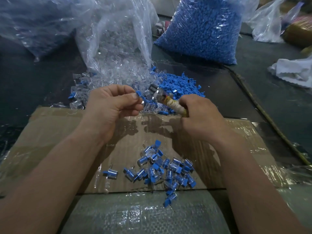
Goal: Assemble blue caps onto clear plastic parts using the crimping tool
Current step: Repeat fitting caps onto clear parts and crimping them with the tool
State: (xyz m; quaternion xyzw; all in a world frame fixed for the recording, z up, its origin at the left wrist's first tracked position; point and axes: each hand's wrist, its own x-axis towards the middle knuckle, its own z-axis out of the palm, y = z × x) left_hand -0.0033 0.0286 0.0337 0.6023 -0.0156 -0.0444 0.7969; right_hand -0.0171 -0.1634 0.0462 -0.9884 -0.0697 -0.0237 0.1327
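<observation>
While left hand (111, 105) pinches small blue plastic cap (139, 94) and right hand (199, 119) grips wrapped-handle metal crimping tool (166, 99), misaligned cap may crimp crooked.

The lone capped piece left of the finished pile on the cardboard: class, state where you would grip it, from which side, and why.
Probably pinch the lone capped piece across its clear body, coming from above. It lies flat on the cardboard, apart from the pile, so both flanks look free.
</observation>
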